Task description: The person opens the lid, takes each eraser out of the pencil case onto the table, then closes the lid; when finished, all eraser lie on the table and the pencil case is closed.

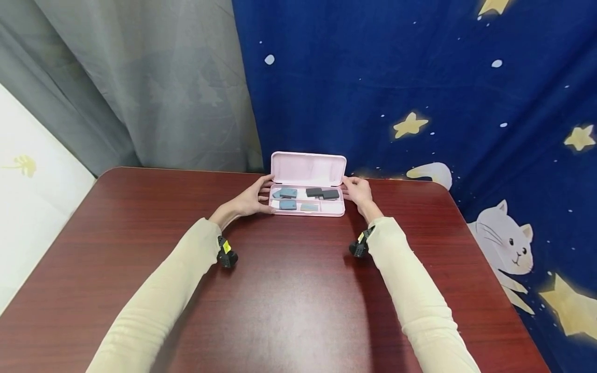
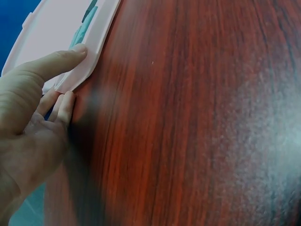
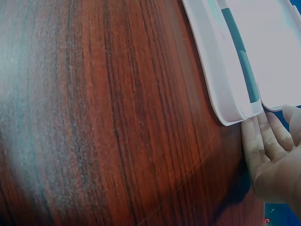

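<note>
A pink pencil case (image 1: 332, 208) lies near the far table edge with its lid (image 1: 308, 167) raised. Flat blue-grey pieces (image 1: 287, 205) are in its left part, dark blocks (image 1: 330, 194) in its right part; their kind is unclear. My left hand (image 1: 249, 201) pinches the case's left end, its thumb over the front rim and fingers against the end wall, as the left wrist view shows. At the right end, my right hand (image 1: 358, 191) touches the case with fairly straight fingers (image 3: 270, 136). Its thumb is near the lid's lower corner.
The brown wooden table (image 1: 289, 290) carries the case. Behind it hang a grey curtain (image 1: 186, 88) and a blue curtain (image 1: 354, 93) with stars. Black wrist cameras (image 1: 227, 254) are strapped at both cream sleeves (image 1: 163, 290).
</note>
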`<action>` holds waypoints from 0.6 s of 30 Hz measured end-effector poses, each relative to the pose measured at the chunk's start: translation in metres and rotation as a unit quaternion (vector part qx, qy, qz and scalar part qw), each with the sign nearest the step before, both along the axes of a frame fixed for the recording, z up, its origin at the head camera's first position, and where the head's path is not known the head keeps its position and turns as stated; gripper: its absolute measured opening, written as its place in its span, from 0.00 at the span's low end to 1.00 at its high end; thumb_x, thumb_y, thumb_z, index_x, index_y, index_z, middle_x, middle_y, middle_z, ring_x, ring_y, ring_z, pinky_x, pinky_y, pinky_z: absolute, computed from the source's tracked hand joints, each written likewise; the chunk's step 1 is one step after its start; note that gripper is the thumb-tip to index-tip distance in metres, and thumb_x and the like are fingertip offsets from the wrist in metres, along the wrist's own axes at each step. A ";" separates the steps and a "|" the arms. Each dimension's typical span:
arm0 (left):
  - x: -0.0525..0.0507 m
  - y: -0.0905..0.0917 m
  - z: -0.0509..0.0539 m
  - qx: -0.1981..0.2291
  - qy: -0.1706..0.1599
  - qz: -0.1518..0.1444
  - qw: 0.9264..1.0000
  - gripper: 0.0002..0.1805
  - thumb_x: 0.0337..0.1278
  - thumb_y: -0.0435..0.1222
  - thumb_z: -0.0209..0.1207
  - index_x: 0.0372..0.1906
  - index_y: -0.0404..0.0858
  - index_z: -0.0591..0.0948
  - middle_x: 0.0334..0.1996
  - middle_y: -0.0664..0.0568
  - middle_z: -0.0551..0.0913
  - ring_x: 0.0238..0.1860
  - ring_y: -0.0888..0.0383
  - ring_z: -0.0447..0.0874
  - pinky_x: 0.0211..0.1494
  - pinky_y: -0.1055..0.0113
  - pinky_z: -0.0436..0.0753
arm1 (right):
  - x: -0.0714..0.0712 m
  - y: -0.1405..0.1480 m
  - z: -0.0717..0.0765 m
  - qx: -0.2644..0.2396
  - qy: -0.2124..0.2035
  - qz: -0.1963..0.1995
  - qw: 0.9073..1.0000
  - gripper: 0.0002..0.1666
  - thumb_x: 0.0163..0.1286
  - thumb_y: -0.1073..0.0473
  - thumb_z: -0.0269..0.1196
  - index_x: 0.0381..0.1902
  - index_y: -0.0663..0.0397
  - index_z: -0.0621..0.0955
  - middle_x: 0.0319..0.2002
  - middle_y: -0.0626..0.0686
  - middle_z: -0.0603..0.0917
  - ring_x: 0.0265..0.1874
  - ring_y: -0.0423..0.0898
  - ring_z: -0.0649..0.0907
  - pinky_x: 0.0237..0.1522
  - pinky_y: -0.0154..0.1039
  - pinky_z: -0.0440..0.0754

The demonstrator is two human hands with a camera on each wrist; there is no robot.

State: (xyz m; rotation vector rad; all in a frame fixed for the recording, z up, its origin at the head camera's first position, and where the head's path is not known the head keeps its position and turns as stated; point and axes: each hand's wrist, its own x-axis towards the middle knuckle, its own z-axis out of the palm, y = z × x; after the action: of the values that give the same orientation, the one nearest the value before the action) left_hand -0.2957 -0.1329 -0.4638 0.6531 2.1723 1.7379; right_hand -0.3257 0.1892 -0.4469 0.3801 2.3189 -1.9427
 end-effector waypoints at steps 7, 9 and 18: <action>0.000 0.001 0.002 -0.013 0.003 0.004 1.000 0.55 0.41 0.18 0.68 0.74 0.31 0.48 0.67 0.32 0.57 0.66 0.38 0.58 0.68 0.45 0.62 | -0.001 0.001 -0.001 0.008 0.006 0.002 1.000 0.24 0.75 0.56 0.54 0.57 0.73 0.75 0.36 0.59 0.82 0.23 0.36 0.83 0.36 0.33 0.85; 0.000 0.002 0.003 -0.017 0.003 0.003 1.000 0.55 0.41 0.19 0.68 0.74 0.32 0.48 0.67 0.32 0.57 0.66 0.38 0.58 0.69 0.46 0.62 | -0.002 0.003 -0.001 0.009 0.008 0.002 1.000 0.24 0.75 0.56 0.54 0.57 0.72 0.75 0.36 0.59 0.82 0.23 0.36 0.83 0.37 0.33 0.85; 0.003 0.004 0.007 -0.038 0.010 -0.007 0.999 0.56 0.42 0.18 0.66 0.74 0.30 0.44 0.67 0.31 0.55 0.66 0.37 0.59 0.68 0.46 0.63 | 0.002 0.001 0.002 0.003 0.001 0.024 1.000 0.21 0.75 0.62 0.52 0.58 0.74 0.73 0.42 0.64 0.80 0.30 0.38 0.82 0.42 0.35 0.84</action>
State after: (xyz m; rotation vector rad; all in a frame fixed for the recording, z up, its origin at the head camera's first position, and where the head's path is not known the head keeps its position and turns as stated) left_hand -0.2922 -0.1291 -0.4570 0.6671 2.2296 1.6386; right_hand -0.3232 0.1900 -0.4448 0.3207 2.3135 -1.9169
